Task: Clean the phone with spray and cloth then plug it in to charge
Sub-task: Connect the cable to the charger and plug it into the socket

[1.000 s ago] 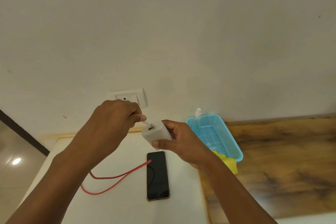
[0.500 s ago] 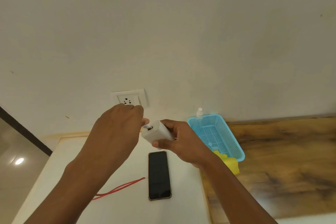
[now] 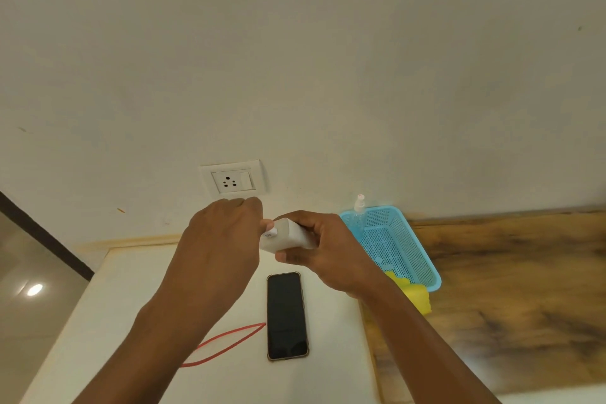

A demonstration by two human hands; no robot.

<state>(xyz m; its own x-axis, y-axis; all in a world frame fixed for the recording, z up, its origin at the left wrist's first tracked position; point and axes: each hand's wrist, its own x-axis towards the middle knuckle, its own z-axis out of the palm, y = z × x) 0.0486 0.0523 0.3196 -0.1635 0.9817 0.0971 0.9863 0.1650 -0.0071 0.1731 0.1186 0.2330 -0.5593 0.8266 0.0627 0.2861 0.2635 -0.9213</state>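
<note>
A black phone (image 3: 287,316) lies face up on the white table (image 3: 98,321). My right hand (image 3: 323,249) grips a white charger adapter (image 3: 285,234) above the phone. My left hand (image 3: 219,239) is closed with its fingertips pressed at the adapter's port end; the cable plug is hidden there. A red cable (image 3: 226,343) loops on the table left of the phone. The wall socket (image 3: 232,179) is just above my hands. A spray bottle (image 3: 359,207) stands in the blue basket (image 3: 416,259), and a yellow cloth (image 3: 414,293) lies at the basket's near end.
A wooden counter (image 3: 508,289) runs to the right of the white table. The plain wall fills the upper view. A glossy floor with a light reflection (image 3: 34,289) shows at the far left, past the table edge.
Both hands rose slightly toward the socket. The left hand closed over the adapter's port end, hiding the plug. The red cable's loop shifted on the table.
</note>
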